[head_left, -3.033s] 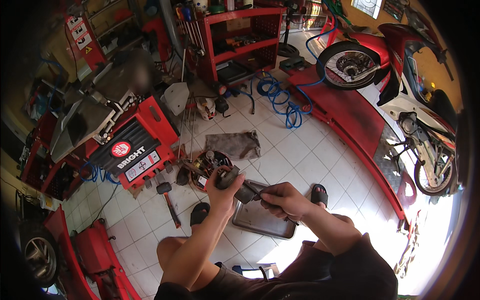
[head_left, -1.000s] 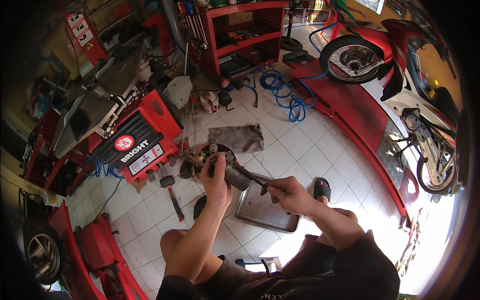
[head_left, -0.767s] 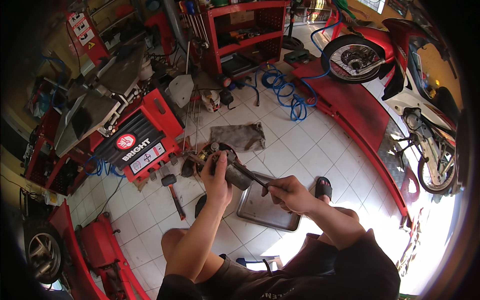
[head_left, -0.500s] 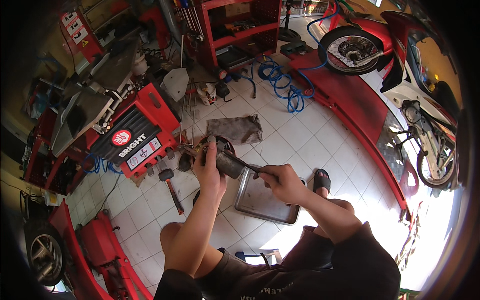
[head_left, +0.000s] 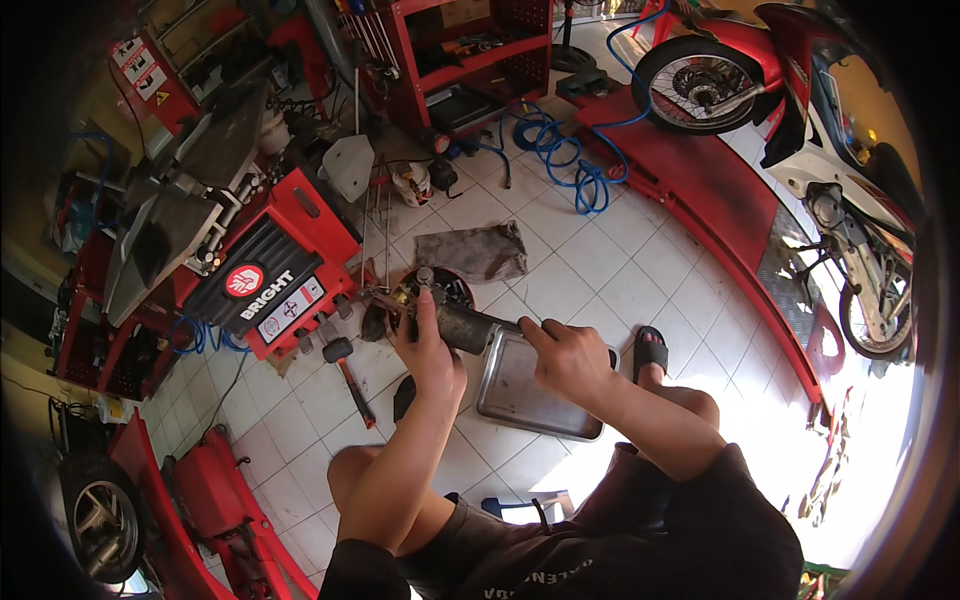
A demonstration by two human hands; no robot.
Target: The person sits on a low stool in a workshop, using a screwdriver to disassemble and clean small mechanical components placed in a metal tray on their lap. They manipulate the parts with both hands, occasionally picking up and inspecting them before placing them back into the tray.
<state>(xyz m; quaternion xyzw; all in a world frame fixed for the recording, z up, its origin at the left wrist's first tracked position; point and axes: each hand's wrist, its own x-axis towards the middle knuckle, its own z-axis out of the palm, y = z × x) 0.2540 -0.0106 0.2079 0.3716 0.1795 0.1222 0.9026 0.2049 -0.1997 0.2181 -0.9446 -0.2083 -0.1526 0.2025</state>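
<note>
My left hand (head_left: 432,345) is wrapped around a dark metal cylinder (head_left: 464,328), its thumb along the upper side. The cylinder lies tilted, with its right end toward my other hand. My right hand (head_left: 572,362) is closed at that end, gripping a thin dark tool (head_left: 507,325) whose kind I cannot make out. Below both hands a shallow metal tray (head_left: 530,385) rests on the tiled floor. Just beyond my left hand is a round dark container (head_left: 462,290) with small parts in it, partly hidden.
A hammer (head_left: 350,385) lies left of my left arm, beside a red and black machine (head_left: 270,265). Past the container a stained dark cloth (head_left: 470,252) is spread out. A blue hose (head_left: 590,185) coils near a red ramp (head_left: 690,215) and a motorcycle (head_left: 800,150).
My right hand has shifted slightly, its index finger now stretched along the cylinder's end. The cylinder is tipped closer to level. The whole view has also moved a little.
</note>
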